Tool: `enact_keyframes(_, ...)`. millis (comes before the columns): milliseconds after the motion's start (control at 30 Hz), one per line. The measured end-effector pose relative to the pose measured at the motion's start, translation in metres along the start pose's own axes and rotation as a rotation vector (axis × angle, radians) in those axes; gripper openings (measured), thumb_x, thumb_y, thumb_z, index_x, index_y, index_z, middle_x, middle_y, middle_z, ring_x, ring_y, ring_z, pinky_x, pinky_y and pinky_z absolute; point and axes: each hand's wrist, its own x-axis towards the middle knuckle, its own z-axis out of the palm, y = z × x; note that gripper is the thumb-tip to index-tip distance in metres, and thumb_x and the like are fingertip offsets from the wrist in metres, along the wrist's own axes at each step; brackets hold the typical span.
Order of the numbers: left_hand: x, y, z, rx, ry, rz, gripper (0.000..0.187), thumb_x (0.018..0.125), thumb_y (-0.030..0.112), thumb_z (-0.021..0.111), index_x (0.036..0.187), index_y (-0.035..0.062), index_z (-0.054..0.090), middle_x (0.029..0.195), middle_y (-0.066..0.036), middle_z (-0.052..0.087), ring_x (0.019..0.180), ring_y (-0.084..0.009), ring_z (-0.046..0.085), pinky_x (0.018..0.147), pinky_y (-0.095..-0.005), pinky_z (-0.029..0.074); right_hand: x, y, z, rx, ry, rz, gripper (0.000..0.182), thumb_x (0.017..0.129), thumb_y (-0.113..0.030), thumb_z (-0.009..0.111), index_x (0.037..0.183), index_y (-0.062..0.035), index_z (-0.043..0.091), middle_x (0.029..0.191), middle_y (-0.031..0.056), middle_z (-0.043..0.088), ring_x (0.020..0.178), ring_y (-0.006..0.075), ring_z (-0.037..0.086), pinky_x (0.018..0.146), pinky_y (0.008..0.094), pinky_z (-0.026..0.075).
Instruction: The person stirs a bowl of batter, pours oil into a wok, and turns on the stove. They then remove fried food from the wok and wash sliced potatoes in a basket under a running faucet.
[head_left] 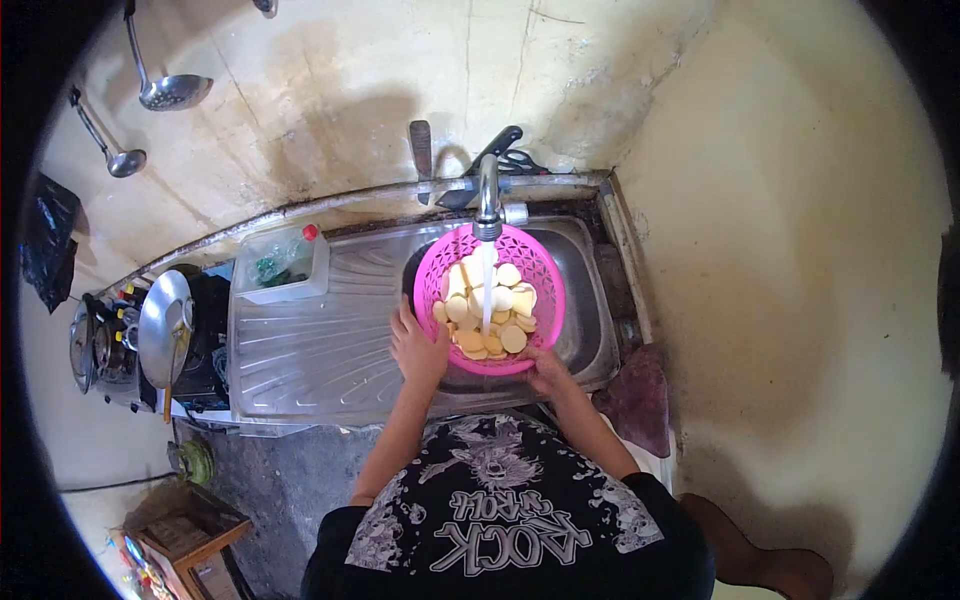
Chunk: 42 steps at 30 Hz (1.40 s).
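Note:
A pink plastic colander (550, 262) sits in the steel sink basin (590, 300), holding many pale yellow slices that look like potato (513, 339). Water runs from the tap (487, 205) straight down onto the slices. My left hand (420, 347) grips the colander's left side, its fingers along the outer wall and its thumb near the rim. At the lower right, my right hand (546, 373) holds the rim, with some fingers hidden beneath it.
Left of the basin is a ribbed drainboard (340, 330) with a plastic tub (285, 265) holding a bag. A pan (165, 325) stands on the stove farther left. Knives (421, 155) and scissors (520, 162) are tucked behind the tap. A dark red cloth (640, 400) hangs at right.

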Motion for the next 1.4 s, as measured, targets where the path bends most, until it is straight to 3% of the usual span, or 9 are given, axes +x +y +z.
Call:
enact_keyframes(167,0.005,0.067,-0.008,0.385,-0.307,0.588,0.085,0.069,0.048,0.066,0.137,0.0147,0.028,0.137,-0.026,0.026,0.127,-0.0472,0.020,0.101,-0.0541,0.021,-0.019,-0.004,0.024,0.008,-0.008,-0.078,0.031,0.077,-0.003,0.046,0.108,0.0011,0.050,0.094,0.0135,0.061,0.081,0.0212,0.063,0.066,0.0333,0.055)
enact_keyframes(267,0.002,0.083,0.020,0.620,-0.500,0.512,0.082,0.070,0.057,0.059,0.137,0.0194,0.030,0.144,-0.022,0.013,0.131,-0.0441,0.013,0.101,-0.0547,0.020,0.000,0.017,0.007,-0.004,-0.140,-0.057,0.029,0.079,-0.005,0.046,0.108,-0.0021,0.051,0.093,0.0101,0.061,0.077,0.0205,0.064,0.063,0.0323,0.055)
enact_keyframes(433,0.040,0.046,0.088,0.447,-0.270,0.893,0.054,0.073,0.036,0.061,0.118,0.0095,0.049,0.115,-0.017,0.047,0.106,-0.0347,0.045,0.090,-0.0417,0.039,-0.018,0.003,0.041,0.036,-0.034,-0.080,0.030,0.078,-0.007,0.051,0.108,-0.0028,0.052,0.097,0.0096,0.061,0.079,0.0198,0.063,0.064,0.0311,0.055)
enact_keyframes(633,0.041,0.059,0.091,0.604,-0.637,0.663,0.052,0.081,0.040,0.052,0.122,0.0091,0.048,0.120,-0.016,0.046,0.116,-0.0332,0.039,0.093,-0.0480,0.035,-0.014,0.010,0.032,0.030,-0.028,-0.073,0.031,0.079,-0.010,0.054,0.109,-0.0031,0.052,0.098,0.0089,0.061,0.084,0.0201,0.063,0.067,0.0323,0.055)
enact_keyframes(733,0.026,0.064,0.101,0.502,-0.021,0.709,0.049,0.081,0.041,0.052,0.118,0.0092,0.052,0.117,-0.013,0.049,0.111,-0.0310,0.042,0.092,-0.0457,0.035,-0.015,0.009,0.037,0.027,-0.021,-0.042,0.031,0.080,-0.011,0.053,0.110,-0.0027,0.051,0.098,0.0087,0.061,0.084,0.0198,0.063,0.067,0.0317,0.055)
enact_keyframes(867,0.038,0.052,0.110,0.252,-0.302,0.851,0.039,0.079,0.033,0.055,0.109,0.0080,0.055,0.106,-0.015,0.051,0.105,-0.0304,0.045,0.088,-0.0507,0.034,-0.016,0.012,0.035,0.033,-0.016,-0.057,0.033,0.081,-0.012,0.051,0.112,-0.0014,0.050,0.098,0.0102,0.061,0.083,0.0200,0.063,0.066,0.0314,0.055)
enact_keyframes(1067,0.054,0.012,0.110,0.438,-0.135,0.894,0.029,0.082,0.027,0.051,0.103,0.0078,0.057,0.097,-0.008,0.053,0.104,-0.0277,0.046,0.083,-0.0428,0.041,-0.024,0.018,0.044,0.076,0.054,-0.142,0.034,0.083,-0.009,0.042,0.115,0.0012,0.047,0.103,0.0129,0.059,0.085,0.0211,0.063,0.066,0.0309,0.056)
enact_keyframes(1167,0.052,0.014,0.094,0.372,-0.348,0.922,0.023,0.083,0.027,0.046,0.093,0.0107,0.058,0.088,-0.013,0.057,0.088,-0.0316,0.054,0.074,-0.0436,0.045,-0.024,0.023,0.042,0.139,0.091,-0.128,0.036,0.083,-0.009,0.042,0.117,0.0011,0.045,0.104,0.0129,0.058,0.084,0.0209,0.063,0.065,0.0315,0.057)
enact_keyframes(1400,0.063,0.043,0.063,0.156,-0.438,0.382,0.030,0.085,0.031,0.040,0.086,0.0056,0.056,0.074,-0.019,0.060,0.069,-0.0353,0.059,0.066,-0.0461,0.046,-0.020,0.029,0.039,0.102,0.056,-0.141,0.036,0.082,-0.010,0.046,0.117,-0.0006,0.046,0.104,0.0118,0.059,0.086,0.0208,0.063,0.065,0.0323,0.056)
